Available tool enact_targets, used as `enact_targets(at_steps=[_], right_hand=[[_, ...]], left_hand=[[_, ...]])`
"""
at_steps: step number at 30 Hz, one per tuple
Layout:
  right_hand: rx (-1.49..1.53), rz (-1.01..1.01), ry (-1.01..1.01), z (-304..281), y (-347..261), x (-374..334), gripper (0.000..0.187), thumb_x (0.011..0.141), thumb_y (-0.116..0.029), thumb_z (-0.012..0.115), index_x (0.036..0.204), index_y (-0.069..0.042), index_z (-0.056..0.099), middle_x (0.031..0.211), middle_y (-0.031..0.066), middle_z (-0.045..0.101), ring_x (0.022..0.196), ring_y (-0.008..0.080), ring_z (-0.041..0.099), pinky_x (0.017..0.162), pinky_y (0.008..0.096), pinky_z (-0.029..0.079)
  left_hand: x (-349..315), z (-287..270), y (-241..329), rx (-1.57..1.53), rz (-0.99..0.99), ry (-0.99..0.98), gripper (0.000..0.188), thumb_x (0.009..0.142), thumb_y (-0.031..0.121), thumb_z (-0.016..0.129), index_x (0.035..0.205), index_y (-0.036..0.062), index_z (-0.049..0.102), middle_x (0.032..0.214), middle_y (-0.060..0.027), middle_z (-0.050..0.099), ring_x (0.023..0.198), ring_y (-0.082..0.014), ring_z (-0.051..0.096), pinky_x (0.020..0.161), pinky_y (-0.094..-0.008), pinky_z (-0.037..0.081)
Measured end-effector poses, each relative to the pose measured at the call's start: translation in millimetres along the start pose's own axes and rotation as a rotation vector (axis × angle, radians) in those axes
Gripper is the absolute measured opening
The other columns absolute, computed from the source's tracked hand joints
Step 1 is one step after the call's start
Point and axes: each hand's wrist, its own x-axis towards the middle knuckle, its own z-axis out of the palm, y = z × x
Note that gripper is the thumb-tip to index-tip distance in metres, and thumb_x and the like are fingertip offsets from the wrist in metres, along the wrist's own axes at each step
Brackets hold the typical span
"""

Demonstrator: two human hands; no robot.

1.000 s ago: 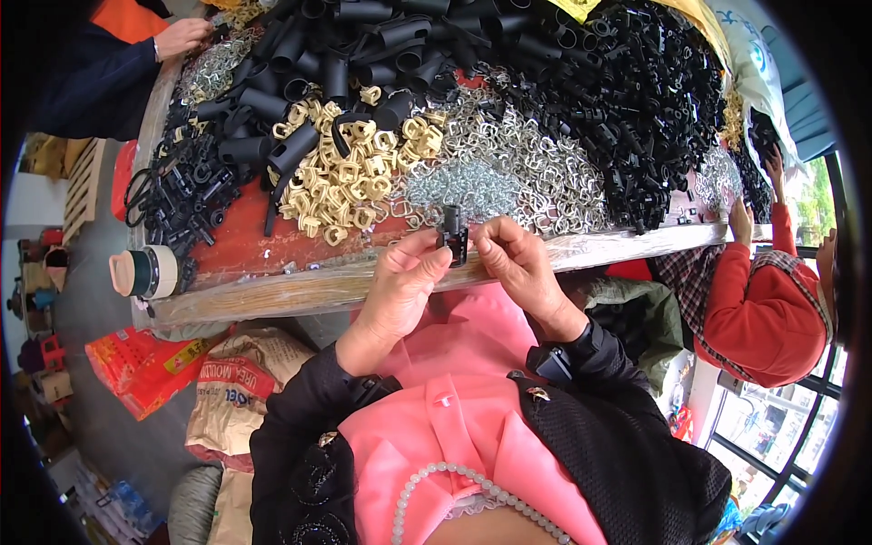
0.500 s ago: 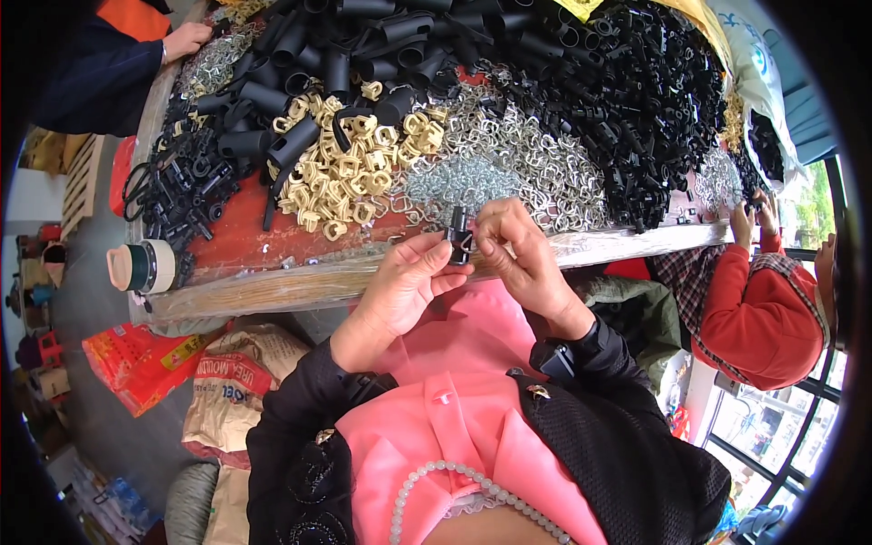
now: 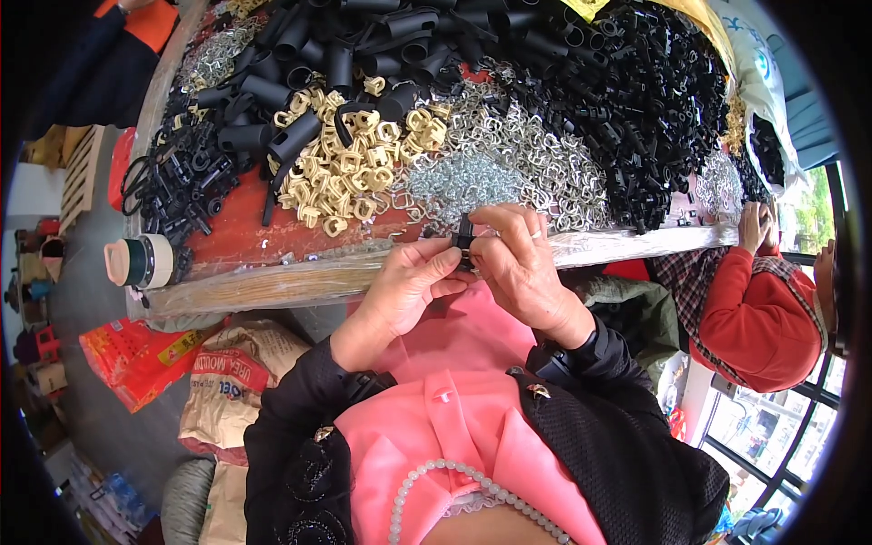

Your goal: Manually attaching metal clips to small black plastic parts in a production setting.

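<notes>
Strong daylight whitens the window (image 3: 772,427) right of the table (image 3: 254,295). Left of the table, the floor (image 3: 82,313) is dimmer and perhaps slightly blurred. Fisheye distortion bows the table's edges inside black corners.

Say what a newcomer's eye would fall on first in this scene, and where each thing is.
Probably the heap of cream pieces, bright against the black tubes, left of centre on the table. The pink top at the bottom centre likely stands out next. Above it, near the table's front edge, the left hand pinches a small black part, with the right hand close against it.
</notes>
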Motion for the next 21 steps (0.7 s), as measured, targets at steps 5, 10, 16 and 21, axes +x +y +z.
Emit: enact_targets(at_steps=[5,10,16,21], right_hand=[[-0.059,-0.040,-0.022,1,1,-2,0.024,0.059,-0.007,0.058,0.082,-0.006,0.050,0.105,0.0081,0.044,0.096,0.0232,0.043,0.076,0.0345,0.032],[0.131,0.030,-0.029,-5,1,4,0.020,0.064,-0.005,0.059,0.082,-0.005,0.051,0.102,0.0090,0.045,0.093,0.0254,0.045,0.073,0.0345,0.036],[0.358,0.166,0.048,-15,53,23,0.015,0.071,-0.005,0.059,0.085,-0.002,0.052,0.090,0.0107,0.050,0.084,0.0280,0.050,0.071,0.0331,0.042],[-0.056,0.165,0.005,-21,121,59,0.021,0.071,-0.008,0.058,0.091,-0.005,0.053,0.086,0.0096,0.051,0.080,0.0287,0.052,0.067,0.0356,0.042]], left_hand=[[0,1,2,0.059,0.022,0.004,0.024,0.082,0.013,0.052,0.099,-0.0036,0.052,0.090,-0.0086,0.058,0.079,-0.0180,0.058,0.069,-0.0275,0.050],[-1,2,9,0.088,0.008,-0.009,0.023,0.081,0.011,0.054,0.099,-0.0027,0.053,0.091,-0.0082,0.058,0.079,-0.0167,0.058,0.071,-0.0271,0.049],[-3,-3,19,0.040,0.055,0.019,0.024,0.078,0.007,0.056,0.101,-0.0008,0.051,0.091,-0.0134,0.059,0.076,-0.0186,0.060,0.066,-0.0237,0.050],[-5,-4,26,0.055,0.072,0.025,0.024,0.078,0.006,0.056,0.101,0.0005,0.052,0.092,-0.0149,0.058,0.076,-0.0192,0.060,0.064,-0.0231,0.051]])
